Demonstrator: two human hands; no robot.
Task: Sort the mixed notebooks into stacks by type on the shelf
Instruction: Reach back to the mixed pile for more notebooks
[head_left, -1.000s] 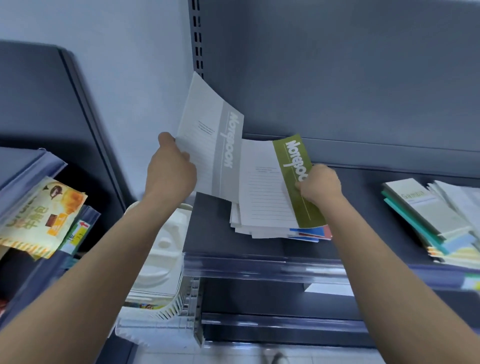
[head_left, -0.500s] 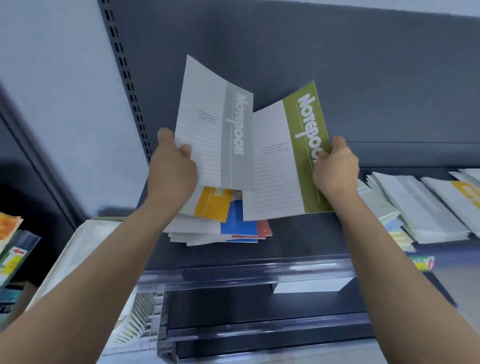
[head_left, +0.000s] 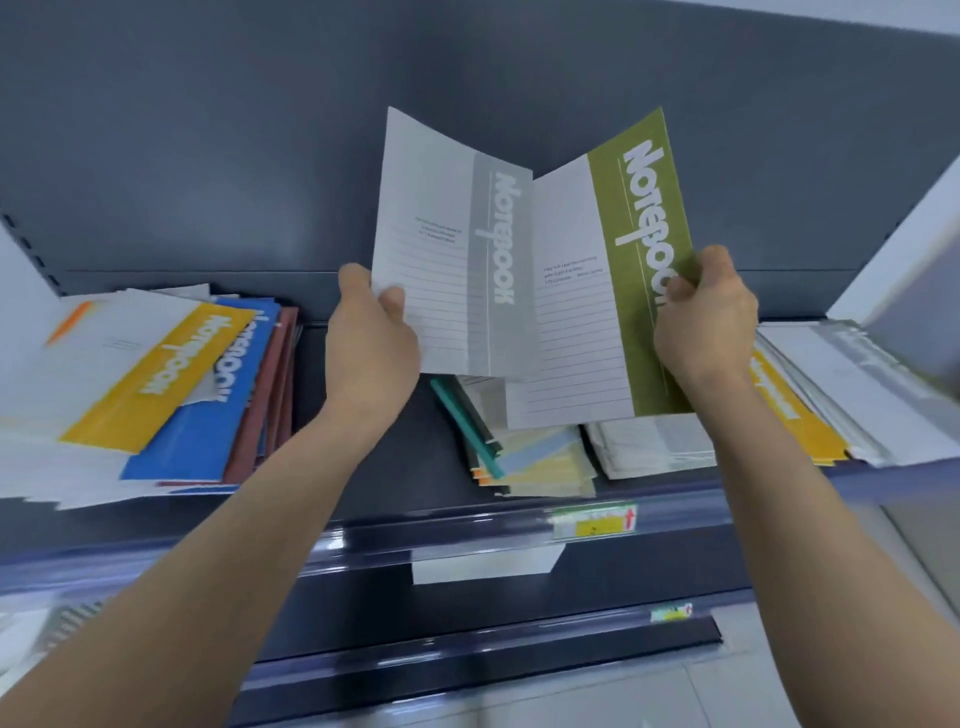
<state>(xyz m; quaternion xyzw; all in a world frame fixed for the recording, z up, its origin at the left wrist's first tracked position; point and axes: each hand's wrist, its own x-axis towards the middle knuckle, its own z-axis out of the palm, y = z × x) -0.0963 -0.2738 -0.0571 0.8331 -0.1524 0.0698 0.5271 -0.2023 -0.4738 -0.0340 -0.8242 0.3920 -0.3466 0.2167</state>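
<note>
The left hand (head_left: 371, 343) pinches the lower left edge of a thin white notebook with a grey title band (head_left: 452, 244); the right hand (head_left: 704, 322) grips the right edge of a white notebook with an olive-green band (head_left: 618, 291). Both are held upright, their inner edges meeting between the hands. Left of the left hand lies a loose pile topped by a yellow-banded notebook (head_left: 156, 374) on the dark grey metal shelf (head_left: 395, 467). Below the hands sits a pastel stack (head_left: 530, 462); right of the right hand lies another white pile (head_left: 841, 395).

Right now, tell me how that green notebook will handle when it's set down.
The green notebook is probably floppy: its cover bows in the right hand's edge grip. Likely light, held by one edge. Its smooth cover may slide off the uneven pastel stack below.
</note>
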